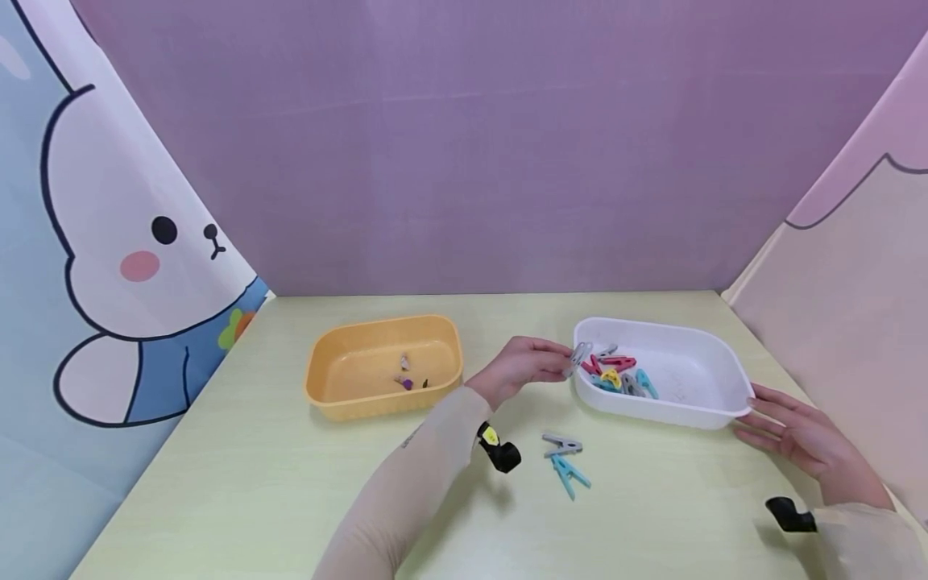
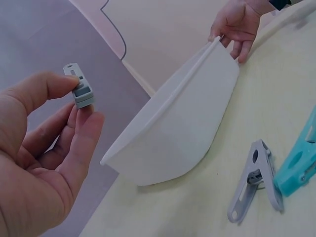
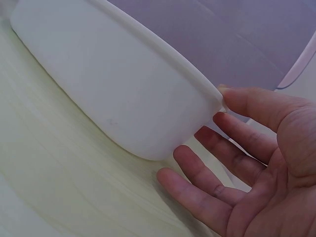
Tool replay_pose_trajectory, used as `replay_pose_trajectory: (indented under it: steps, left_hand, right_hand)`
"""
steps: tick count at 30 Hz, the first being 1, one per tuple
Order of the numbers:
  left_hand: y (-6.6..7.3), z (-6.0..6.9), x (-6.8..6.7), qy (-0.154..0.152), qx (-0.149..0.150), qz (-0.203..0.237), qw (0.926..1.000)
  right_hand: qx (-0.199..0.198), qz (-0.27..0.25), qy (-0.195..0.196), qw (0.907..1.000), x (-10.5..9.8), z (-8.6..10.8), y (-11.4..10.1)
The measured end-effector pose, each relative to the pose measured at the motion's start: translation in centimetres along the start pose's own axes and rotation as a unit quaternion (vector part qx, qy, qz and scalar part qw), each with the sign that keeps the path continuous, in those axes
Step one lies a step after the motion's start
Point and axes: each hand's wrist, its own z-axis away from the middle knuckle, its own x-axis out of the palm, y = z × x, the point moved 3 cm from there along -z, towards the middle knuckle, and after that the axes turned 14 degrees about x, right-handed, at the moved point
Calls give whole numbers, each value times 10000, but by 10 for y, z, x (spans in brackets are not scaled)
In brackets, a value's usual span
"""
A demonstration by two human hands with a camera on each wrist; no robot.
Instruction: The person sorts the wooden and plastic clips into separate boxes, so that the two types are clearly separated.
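Between thumb and fingertips my left hand [image 1: 524, 366] pinches a grey clothespin [image 2: 79, 88], held at the left rim of a white plastic basin [image 1: 696, 354]. The basin's right end has my right hand [image 1: 797, 435] on it, thumb on the rim and forefinger just below, the other fingers spread along the wall. Several clothespins in red, yellow, blue and grey lie at the basin's left side, among them a yellow clothespin [image 1: 611, 377]. In front of the basin, a grey clothespin [image 1: 563, 445] and a blue clothespin [image 1: 569, 475] lie close together on the table.
A yellow-orange basin [image 1: 348, 403] stands to the left on the pale table [image 1: 239, 483], with a few small items inside, one of them a purple piece [image 1: 407, 384]; their kind is too small to tell. A purple backdrop [image 1: 464, 161] rises behind the table, with printed panels at both sides.
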Motion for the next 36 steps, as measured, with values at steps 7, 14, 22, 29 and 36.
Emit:
replay_pose_trajectory:
  steps: [7, 14, 22, 29, 36]
  left_hand:
    - [-1, -10, 5, 196, 93, 273, 9994]
    - [-2, -19, 12, 342, 112, 518, 9980]
    - [-12, -28, 19, 762, 13, 683, 9947]
    - [-14, -33, 29, 966, -54, 525, 9939]
    - [-14, -43, 38, 1171, -156, 361, 9923]
  right_hand:
    - [10, -13, -13, 10000, -1, -1, 1]
    - [-27, -30, -32, 10000, -1, -1, 1]
    - [-12, 20, 41, 10000, -2, -1, 1]
    - [-13, 15, -21, 10000, -2, -1, 1]
    - [-27, -53, -181, 9998, -4, -1, 1]
